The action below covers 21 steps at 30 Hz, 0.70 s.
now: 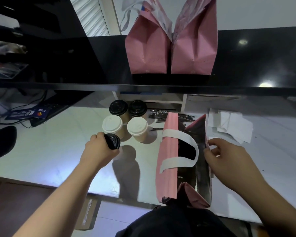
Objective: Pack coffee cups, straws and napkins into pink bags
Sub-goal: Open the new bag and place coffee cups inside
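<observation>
Open pink bag (167, 156) stands at near bench (58, 151) edge; right hand (229, 161) grip pinches its rim. Left hand (99, 151) grip wraps black-lidded coffee cup (113, 141) beside four cups.

Cups (125, 120) left of bag (167, 156), straws (161, 115) behind.

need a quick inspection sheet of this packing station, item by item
surface: white counter, glossy, under a black shelf
job's things: open pink bag standing on counter; four cups grouped, two white lids, two black; straws behind bag; napkins at right; two filled pink bags on shelf
clutter: blue card
hands: left hand grips a black-lidded cup; right hand holds bag's edge open
cables: black cables far left
surroundings: keyboard, white shutter
</observation>
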### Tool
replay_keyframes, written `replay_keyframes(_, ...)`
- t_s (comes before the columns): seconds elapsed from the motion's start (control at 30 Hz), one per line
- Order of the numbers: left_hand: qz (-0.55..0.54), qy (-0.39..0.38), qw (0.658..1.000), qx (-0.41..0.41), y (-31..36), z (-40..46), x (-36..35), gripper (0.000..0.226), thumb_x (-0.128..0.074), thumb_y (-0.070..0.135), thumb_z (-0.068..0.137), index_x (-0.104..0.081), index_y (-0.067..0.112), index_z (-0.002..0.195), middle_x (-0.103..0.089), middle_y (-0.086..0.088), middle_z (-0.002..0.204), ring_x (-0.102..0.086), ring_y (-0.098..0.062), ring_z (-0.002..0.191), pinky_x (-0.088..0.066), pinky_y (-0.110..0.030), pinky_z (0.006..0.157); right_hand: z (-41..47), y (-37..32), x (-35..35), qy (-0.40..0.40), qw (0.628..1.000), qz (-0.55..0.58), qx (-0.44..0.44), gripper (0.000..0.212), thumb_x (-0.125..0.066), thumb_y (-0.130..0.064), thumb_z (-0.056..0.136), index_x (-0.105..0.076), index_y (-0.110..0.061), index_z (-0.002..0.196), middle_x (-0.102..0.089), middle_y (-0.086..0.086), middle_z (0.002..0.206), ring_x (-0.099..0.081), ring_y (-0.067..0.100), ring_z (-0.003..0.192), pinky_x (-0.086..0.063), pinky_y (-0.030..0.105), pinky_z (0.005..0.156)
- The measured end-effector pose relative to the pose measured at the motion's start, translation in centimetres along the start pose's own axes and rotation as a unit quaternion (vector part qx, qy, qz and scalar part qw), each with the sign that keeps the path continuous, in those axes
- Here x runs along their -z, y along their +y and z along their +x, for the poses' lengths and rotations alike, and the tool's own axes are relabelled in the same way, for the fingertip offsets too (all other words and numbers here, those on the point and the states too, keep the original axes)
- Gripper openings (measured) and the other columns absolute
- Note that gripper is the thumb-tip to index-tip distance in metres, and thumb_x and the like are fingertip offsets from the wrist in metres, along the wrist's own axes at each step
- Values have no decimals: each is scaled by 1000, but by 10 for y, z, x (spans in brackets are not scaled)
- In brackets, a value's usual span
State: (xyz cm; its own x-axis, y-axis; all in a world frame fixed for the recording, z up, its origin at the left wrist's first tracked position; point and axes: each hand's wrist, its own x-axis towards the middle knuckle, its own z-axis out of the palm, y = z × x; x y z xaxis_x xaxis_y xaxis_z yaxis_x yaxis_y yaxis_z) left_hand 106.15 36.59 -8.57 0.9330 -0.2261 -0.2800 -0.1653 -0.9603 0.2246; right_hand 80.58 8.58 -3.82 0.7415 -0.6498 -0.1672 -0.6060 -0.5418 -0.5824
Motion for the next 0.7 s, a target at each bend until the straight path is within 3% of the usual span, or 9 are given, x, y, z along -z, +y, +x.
replay_keyframes(0.17,19,-10,996,-83,18,-60,58,70,-77,53,69,-51,25,128,-52,5,113,-56,-23,98,-48,-34,72,-1,-1,2,-9,1000,4,-2,31,-57,-43,98,-66,-29,124,-78,-10,99,-67,5,72,-42,16,57)
replay_keyframes(0.23,17,26,987,-158,32,-91,83,82,-65,68,62,-47,34,134,-52,11,121,-55,-17,103,-47,-32,77,-2,-2,5,-11,1000,11,-5,32,-57,-44,98,-65,-29,125,-77,-12,97,-67,5,72,-43,17,58)
replay_keyframes(0.33,-22,65,958,-277,62,-130,118,87,-57,75,64,-37,46,143,-44,28,131,-50,-4,116,-45,-24,89,-4,-1,8,-17,1000,17,-7,33,-56,-45,98,-65,-30,126,-76,-14,95,-67,3,71,-43,17,57)
replay_keyframes(0.4,-56,56,937,-340,88,-147,132,86,-59,75,67,-33,52,145,-38,39,132,-46,11,117,-41,-10,88,-6,-1,10,-21,1000,21,-10,32,-56,-46,98,-66,-32,125,-75,-16,92,-67,1,66,-42,16,54)
replay_keyframes(0.47,-88,25,916,-390,113,-155,133,83,-64,73,68,-33,54,143,-39,40,134,-45,13,123,-41,-5,91,-7,2,12,-32,999,35,-10,28,-56,-48,98,-66,-36,122,-74,-17,91,-69,0,65,-46,17,53)
replay_keyframes(0.57,-75,-29,888,-452,147,-150,115,80,-71,65,73,-36,48,143,-42,30,137,-46,3,127,-46,-21,103,-10,4,17,-48,996,77,-8,17,-55,-46,99,-66,-41,111,-74,-16,89,-71,5,65,-57,25,56)
replay_keyframes(0.63,-47,-77,882,-463,163,-140,98,81,-67,67,72,-38,43,143,-45,22,136,-47,-3,124,-50,-31,102,-12,5,21,-41,996,73,-5,14,-52,-42,101,-66,-42,101,-72,-18,79,-69,2,61,-53,21,51)
replay_keyframes(0.7,5,-112,884,-455,173,-126,79,90,-64,71,68,-38,38,148,-47,15,138,-48,-10,125,-51,-37,102,-13,9,23,-34,998,43,-7,18,-50,-40,103,-67,-39,96,-74,-16,75,-67,1,62,-54,27,55)
